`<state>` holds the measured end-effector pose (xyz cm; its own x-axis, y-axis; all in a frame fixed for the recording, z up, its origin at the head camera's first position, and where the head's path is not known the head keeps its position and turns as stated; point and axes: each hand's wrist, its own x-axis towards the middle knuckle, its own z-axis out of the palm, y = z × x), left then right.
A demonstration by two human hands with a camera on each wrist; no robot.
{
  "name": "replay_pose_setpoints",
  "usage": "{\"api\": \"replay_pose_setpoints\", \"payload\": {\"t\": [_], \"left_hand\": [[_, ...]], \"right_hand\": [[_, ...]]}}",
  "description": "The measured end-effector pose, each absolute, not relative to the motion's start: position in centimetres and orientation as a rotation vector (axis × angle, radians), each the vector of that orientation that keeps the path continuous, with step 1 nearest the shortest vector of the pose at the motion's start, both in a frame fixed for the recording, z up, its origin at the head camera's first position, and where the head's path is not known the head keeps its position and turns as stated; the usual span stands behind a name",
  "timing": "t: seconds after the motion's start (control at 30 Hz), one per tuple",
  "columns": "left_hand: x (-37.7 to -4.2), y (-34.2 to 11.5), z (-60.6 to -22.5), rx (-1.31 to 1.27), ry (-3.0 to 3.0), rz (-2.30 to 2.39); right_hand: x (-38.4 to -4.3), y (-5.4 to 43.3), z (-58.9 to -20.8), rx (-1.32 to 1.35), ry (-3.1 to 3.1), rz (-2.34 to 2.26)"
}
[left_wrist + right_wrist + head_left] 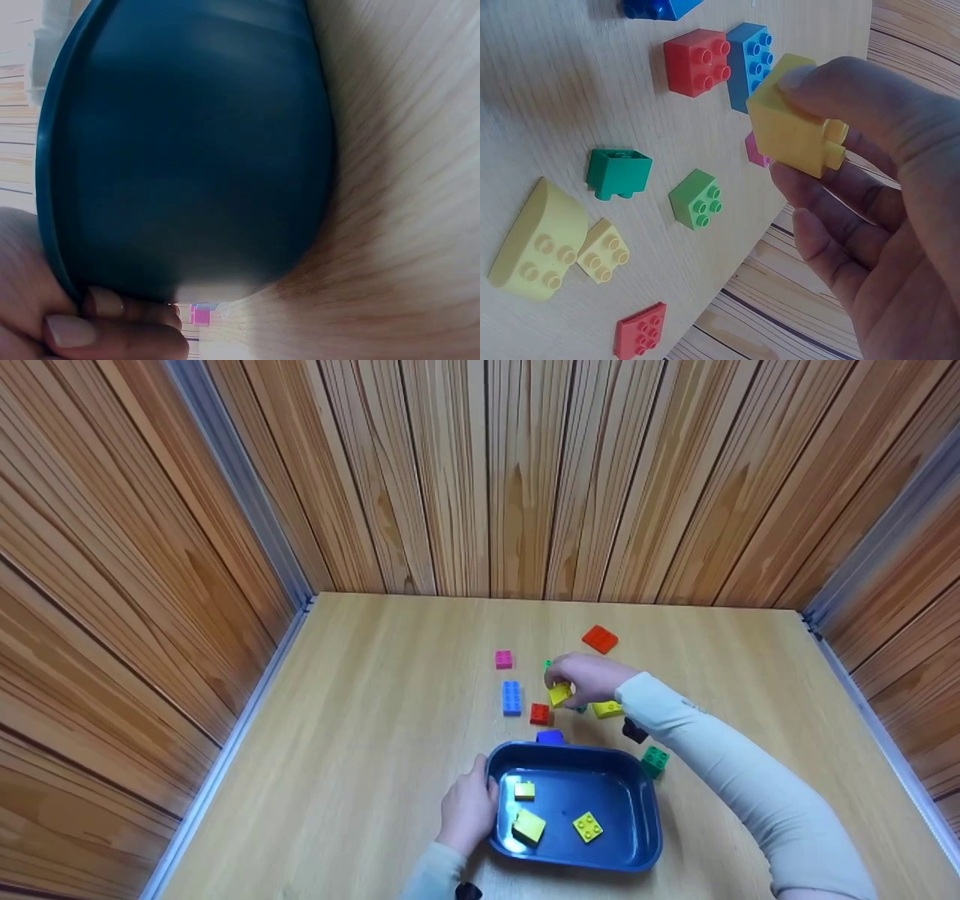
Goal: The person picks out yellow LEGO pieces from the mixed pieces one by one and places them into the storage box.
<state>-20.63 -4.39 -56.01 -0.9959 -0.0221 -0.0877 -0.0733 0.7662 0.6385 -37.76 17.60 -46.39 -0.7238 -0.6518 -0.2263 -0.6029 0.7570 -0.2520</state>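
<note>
My right hand [592,678] pinches a yellow toy building brick [787,127] between thumb and fingers, its studs turned toward the palm in the right wrist view. It is held up over the scattered bricks on the table. At the near side, my left hand [469,808] grips the left rim of a dark blue tray [607,787]; in the left wrist view fingers bend at the edge of the tray wall [187,150]. Inside the tray lie a small yellow brick [524,790], a larger yellow brick [529,826] and a studded yellow brick [587,826].
Around the right hand are a red brick [539,714], a blue brick [511,698], a pink brick [503,659] and a flat red brick [600,639]. A curved yellow brick [540,247] touches a smaller yellow one [604,251]. Beside the tray sits a green brick [655,762].
</note>
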Motion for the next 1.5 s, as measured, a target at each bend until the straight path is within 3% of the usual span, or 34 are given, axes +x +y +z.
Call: {"api": "replay_pose_setpoints", "payload": {"t": [1.5], "left_hand": [[-20.7, -4.6, -56.2, -0.068, 2.859, 1.067]], "right_hand": [[-29.9, 16.6, -46.8, -1.264, 2.443, -0.239]]}}
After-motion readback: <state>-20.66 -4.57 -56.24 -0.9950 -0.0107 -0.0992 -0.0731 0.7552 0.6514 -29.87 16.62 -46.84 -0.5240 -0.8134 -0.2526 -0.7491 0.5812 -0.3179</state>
